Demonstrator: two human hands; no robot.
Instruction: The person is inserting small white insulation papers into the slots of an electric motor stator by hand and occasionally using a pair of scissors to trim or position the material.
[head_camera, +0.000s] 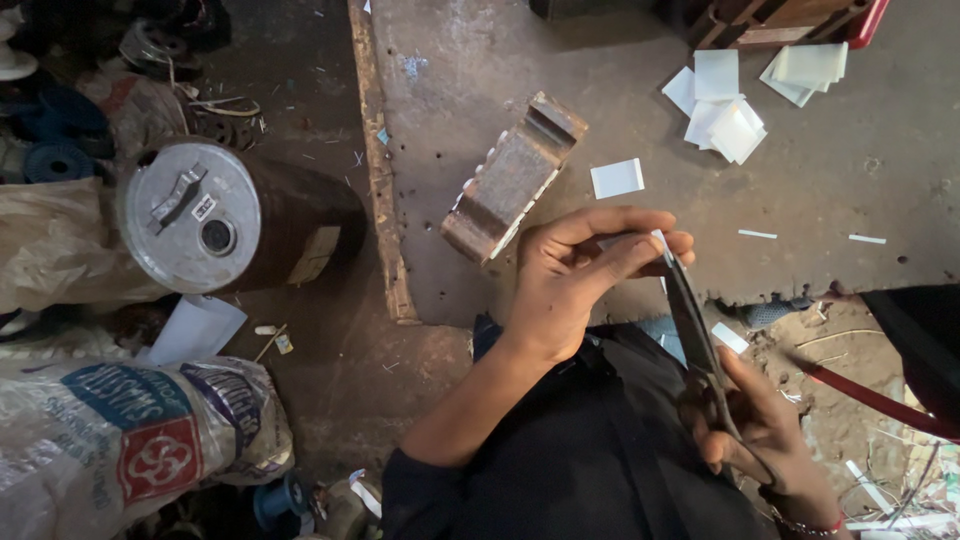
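Between the two hands, over the person's dark-clothed lap, a pair of scissors (690, 310) ran with its long axis from lower right to upper left, the blade tips meeting a small white paper strip (655, 240). The left hand (575, 275) was closed on that strip, thumb and fingers pinching it near the blade tips, so the strip lay at the far end of the scissors from the right hand (765, 430). The right hand gripped the scissor handles low at the right of the view, fingers curled through or round them; whether the blades stood apart or together could not be told, as they appeared as one dark line. The left hand was therefore the nearer to the strip, the right reaching it only through the blades.

Beyond the hands, on the grey slab worktop (860, 160), lay a single cut white rectangle (617, 178), a loose pile of white paper pieces (725, 115) farther off, and a rusty metal block (510, 180) just beyond the left hand. A metal drum (195, 215) stood on the floor, well apart to the left.
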